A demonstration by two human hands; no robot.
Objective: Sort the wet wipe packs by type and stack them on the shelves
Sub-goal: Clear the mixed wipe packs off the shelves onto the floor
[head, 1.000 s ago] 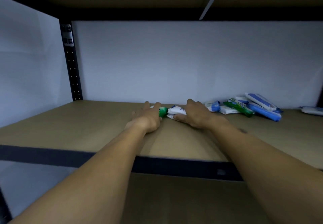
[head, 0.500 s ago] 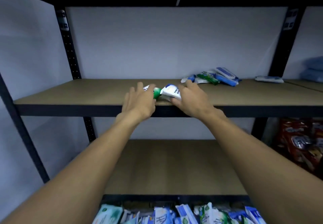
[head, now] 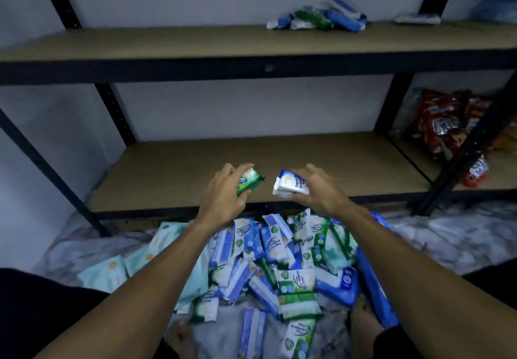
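Note:
My left hand (head: 223,193) grips a green wet wipe pack (head: 250,181). My right hand (head: 319,190) grips a blue and white wet wipe pack (head: 289,183). Both hands hover over the front edge of the lower shelf (head: 335,162), a short gap between the two packs. A heap of mixed packs (head: 282,263), blue, green and white, lies on the floor below my arms. On the upper shelf (head: 167,41) a small pile of packs (head: 319,15) sits at the right.
Pale teal larger packs (head: 112,272) lie at the left of the heap. Red snack bags (head: 450,123) fill the neighbouring shelf unit on the right. Black uprights (head: 112,106) frame the shelves. One flat pack (head: 418,18) lies apart at the upper shelf's far right.
Both hands have come down from the upper shelf to the lower shelf's front, each carrying its pack, and the packs have drawn apart. The view has tilted down to the floor heap.

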